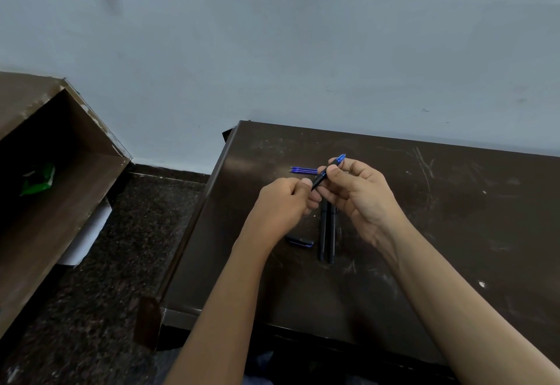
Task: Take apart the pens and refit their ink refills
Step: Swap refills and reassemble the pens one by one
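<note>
A dark pen with a blue end (328,169) is held slanted above the brown table (439,233). My right hand (354,193) grips its upper half, near the blue end. My left hand (288,199) pinches its lower end, which the fingers hide. Three thin blue ink refills (303,170) lie side by side on the table just behind my hands. Two dark pen barrels (327,233) lie parallel under my right hand, pointing towards me. A short dark cap piece (300,241) lies to their left.
The table's left edge (197,218) drops to a speckled dark floor (121,263). A brown wooden shelf unit (60,172) with a green packet (38,178) stands at the left. A pale wall runs behind the table.
</note>
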{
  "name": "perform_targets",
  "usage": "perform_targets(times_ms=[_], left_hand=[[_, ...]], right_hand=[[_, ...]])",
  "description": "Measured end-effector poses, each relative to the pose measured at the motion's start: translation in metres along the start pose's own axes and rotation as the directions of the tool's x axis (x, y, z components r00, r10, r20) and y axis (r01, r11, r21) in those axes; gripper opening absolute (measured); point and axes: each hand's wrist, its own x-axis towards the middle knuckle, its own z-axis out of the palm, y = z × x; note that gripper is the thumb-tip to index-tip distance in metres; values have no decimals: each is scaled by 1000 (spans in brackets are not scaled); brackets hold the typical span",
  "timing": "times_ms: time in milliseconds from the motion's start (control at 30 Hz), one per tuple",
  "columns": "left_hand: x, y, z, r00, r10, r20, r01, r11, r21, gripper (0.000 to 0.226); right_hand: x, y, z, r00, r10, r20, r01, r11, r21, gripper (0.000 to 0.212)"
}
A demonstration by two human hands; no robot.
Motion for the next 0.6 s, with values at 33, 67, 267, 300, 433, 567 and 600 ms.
perform_targets(times_ms=[33,67,267,300,433,567,600], left_hand=[[0,-1,0,1000,19,1,-19,999,25,31],[0,-2,-1,999,37,-4,-36,998,48,26],[1,-2,0,1000,14,-22,-13,999,38,23],[1,0,1,1000,-3,-22,3,1000,9,28],[1,2,-1,1000,-17,-23,17,1000,1,34],[0,-2,-3,998,48,-51,-41,991,130,14],[-1,-3,-3,997,52,-57,-44,989,140,13]], right_hand=[[0,0,0,1000,3,-1,-3,1000,-1,8],[0,0,0,1000,7,-1,-7,1000,-1,8],[0,0,1,1000,6,4,-6,1000,-9,8],[0,0,1,1000,5,4,-5,1000,-13,8],[0,1,1,1000,8,1,-8,1000,-21,8],[0,3,2,1000,16,0,-16,1000,-26,9],[1,2,2,1000,16,-1,-16,999,-30,10]])
